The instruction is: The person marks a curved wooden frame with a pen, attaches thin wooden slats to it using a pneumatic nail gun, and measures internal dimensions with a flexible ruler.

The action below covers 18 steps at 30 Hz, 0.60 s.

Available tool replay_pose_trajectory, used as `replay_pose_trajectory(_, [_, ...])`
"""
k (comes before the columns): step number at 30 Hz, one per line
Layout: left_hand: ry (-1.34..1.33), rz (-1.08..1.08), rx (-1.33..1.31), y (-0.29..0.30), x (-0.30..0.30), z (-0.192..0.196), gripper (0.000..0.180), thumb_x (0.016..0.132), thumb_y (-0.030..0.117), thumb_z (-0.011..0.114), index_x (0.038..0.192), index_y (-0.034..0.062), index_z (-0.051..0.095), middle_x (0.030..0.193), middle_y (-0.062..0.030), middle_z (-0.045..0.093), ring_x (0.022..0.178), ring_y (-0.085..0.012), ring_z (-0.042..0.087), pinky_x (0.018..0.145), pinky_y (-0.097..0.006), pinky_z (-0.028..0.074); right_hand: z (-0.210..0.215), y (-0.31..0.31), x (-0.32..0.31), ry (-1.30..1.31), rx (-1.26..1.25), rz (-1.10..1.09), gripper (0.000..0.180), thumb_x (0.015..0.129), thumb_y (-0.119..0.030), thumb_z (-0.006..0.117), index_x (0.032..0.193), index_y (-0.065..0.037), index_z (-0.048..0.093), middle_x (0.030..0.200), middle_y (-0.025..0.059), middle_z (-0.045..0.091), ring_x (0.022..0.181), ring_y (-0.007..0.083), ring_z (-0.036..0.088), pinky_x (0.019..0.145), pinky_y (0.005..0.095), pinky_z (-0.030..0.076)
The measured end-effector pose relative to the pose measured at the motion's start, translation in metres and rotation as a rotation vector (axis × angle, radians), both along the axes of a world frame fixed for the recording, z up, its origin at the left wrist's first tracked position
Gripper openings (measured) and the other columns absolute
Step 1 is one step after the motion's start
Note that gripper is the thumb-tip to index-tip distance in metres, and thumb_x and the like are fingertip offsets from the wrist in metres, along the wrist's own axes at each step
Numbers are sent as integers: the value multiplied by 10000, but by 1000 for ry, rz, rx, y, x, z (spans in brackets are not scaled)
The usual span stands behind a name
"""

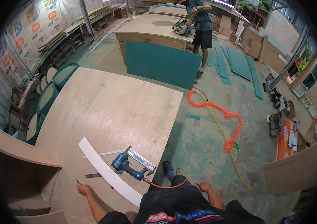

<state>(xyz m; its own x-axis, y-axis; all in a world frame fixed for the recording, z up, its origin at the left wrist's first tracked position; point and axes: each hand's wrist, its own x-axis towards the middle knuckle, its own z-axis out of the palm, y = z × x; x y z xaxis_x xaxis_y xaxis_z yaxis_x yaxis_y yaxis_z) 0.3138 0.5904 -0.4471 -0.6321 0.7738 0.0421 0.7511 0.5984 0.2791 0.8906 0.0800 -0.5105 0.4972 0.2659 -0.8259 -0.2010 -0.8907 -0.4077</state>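
My left hand (84, 190) is closed over the plywood table (121, 93) at its near left part, with a slim pointed thing (78, 182), perhaps a pencil, jutting from the fingers. Down beside my right hip, my right hand (204, 186) has its fingers curled; what they hold, if anything, is too small to make out. Between the hands a blue air nail gun (128, 164) rests on the table, an orange hose (169, 186) joined to it. A curved white strip (106, 170) lies partly beneath it, across a dark flat bar (93, 175) and a thin pale strip (108, 152).
An open plywood cabinet (20, 149) stands at the left, near green-framed chairs (48, 97). Ahead, a person (199, 22) holds a circular saw (181, 28) on a large workbench (147, 26). A coiled orange hose (222, 108) and yellow cable (237, 168) cross the floor at right.
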Motion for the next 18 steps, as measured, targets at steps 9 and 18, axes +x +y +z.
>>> replay_pose_trajectory(9, [-73,-9,-24,3,-5,8,178,827,42,672,956,-72,627,953,-259,696,899,-430,691,786,-475,554,-22,2,7,7,-3,-44,186,904,-61,554,942,29,713,844,106,722,643,203,670,549,345,532])
replay_pose_trajectory(18, [-102,46,234,-51,43,15,324,940,212,600,1160,-21,552,1188,-228,603,1081,-411,603,910,-482,471,-17,49,58,-124,157,-12,230,942,-110,523,886,61,667,736,122,694,547,180,608,492,321,480])
